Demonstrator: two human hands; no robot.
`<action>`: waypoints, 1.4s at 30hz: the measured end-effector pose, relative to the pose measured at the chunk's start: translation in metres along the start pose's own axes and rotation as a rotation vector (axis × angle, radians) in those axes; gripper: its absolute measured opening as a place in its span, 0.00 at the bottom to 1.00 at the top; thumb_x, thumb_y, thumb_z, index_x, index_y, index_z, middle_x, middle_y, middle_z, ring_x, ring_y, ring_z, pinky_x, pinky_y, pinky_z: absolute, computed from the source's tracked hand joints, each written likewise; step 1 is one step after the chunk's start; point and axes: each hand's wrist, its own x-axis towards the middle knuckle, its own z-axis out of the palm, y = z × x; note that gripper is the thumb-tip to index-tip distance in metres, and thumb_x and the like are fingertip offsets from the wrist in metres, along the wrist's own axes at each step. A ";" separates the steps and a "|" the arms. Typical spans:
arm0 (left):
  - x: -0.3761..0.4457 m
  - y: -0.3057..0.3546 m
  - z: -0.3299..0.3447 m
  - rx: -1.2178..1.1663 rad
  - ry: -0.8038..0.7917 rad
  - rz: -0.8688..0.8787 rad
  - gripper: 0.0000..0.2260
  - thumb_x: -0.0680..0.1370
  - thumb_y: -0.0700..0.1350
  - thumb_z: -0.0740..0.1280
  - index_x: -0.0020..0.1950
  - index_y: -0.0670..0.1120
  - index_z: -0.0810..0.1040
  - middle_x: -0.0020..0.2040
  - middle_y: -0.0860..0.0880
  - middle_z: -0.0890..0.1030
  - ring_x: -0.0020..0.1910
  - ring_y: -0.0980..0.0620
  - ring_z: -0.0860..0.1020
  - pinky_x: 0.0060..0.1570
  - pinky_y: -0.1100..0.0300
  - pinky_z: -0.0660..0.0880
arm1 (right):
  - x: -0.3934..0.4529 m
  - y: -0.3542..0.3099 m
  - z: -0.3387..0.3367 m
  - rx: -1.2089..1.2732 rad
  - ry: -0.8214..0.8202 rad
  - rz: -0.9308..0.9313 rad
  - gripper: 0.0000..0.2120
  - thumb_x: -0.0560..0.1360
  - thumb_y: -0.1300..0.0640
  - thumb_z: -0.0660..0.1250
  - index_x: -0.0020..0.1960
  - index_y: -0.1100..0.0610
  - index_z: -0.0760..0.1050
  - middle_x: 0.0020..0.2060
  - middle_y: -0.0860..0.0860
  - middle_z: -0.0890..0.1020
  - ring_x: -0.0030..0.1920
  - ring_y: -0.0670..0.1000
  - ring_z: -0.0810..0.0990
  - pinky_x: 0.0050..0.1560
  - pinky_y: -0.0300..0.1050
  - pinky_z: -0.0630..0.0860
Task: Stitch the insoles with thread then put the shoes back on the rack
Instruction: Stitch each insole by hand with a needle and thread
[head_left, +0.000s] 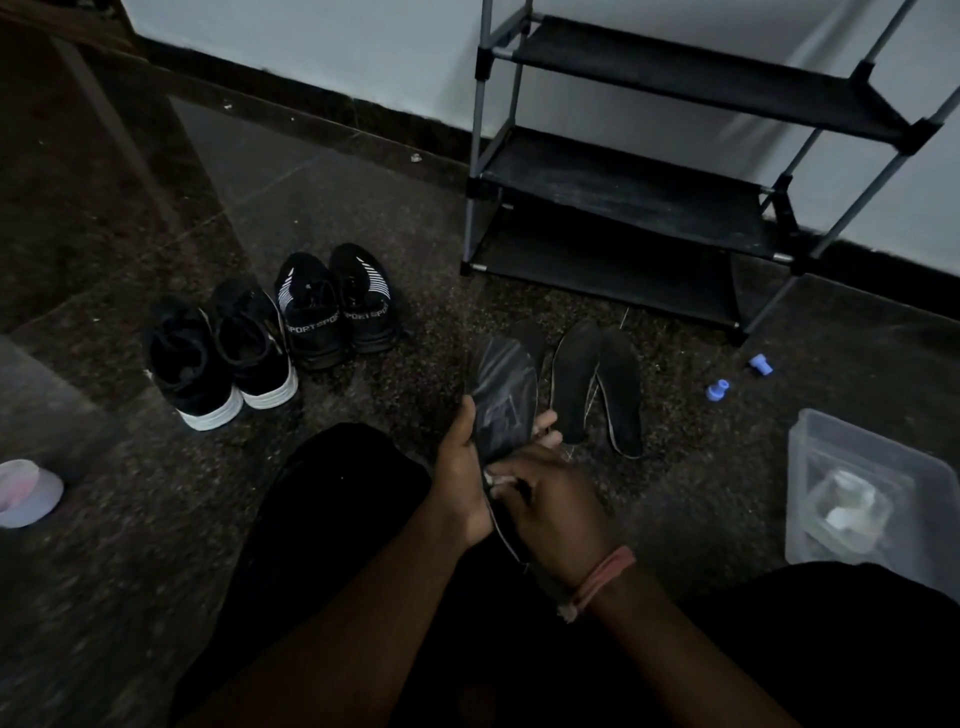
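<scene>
My left hand (460, 467) grips a dark grey insole (506, 384) by its heel end, toe pointing away. My right hand (550, 499) pinches at the insole's near edge; a thin dark thread (501, 530) runs down from there. Whether it holds a needle is too dim to tell. Two black insoles (597, 384) lie side by side on the floor just right of the held one, and another insole peeks out behind it. Two pairs of black shoes stand at left: white-soled ones (223, 358) and striped "SPORT" ones (337, 306). The black shoe rack (649, 182) stands against the wall.
A clear plastic box (872, 493) with small items sits at right. Two blue spools (737, 379) lie on the dark speckled floor near the rack. A pinkish-white object (26, 491) is at the far left. My dark-clothed knees fill the bottom of the view.
</scene>
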 end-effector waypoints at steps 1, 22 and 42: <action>0.001 -0.002 -0.001 0.028 -0.005 -0.017 0.40 0.78 0.73 0.51 0.66 0.41 0.81 0.70 0.41 0.78 0.70 0.43 0.75 0.72 0.45 0.67 | 0.001 -0.001 0.000 -0.006 0.025 0.013 0.09 0.72 0.67 0.71 0.48 0.56 0.84 0.46 0.51 0.83 0.48 0.49 0.81 0.52 0.44 0.78; 0.009 -0.034 -0.007 0.381 0.122 -0.047 0.44 0.67 0.80 0.59 0.69 0.50 0.78 0.67 0.42 0.80 0.66 0.41 0.78 0.71 0.41 0.70 | 0.018 0.012 -0.009 -0.084 0.314 0.235 0.11 0.70 0.69 0.70 0.40 0.54 0.84 0.39 0.49 0.85 0.40 0.46 0.83 0.45 0.44 0.80; 0.059 0.023 0.014 -0.092 -0.269 -0.111 0.29 0.77 0.38 0.54 0.79 0.44 0.64 0.77 0.37 0.67 0.73 0.36 0.68 0.69 0.33 0.66 | 0.076 0.066 -0.069 0.334 0.133 0.309 0.10 0.76 0.63 0.71 0.54 0.51 0.82 0.41 0.49 0.85 0.43 0.48 0.85 0.48 0.47 0.81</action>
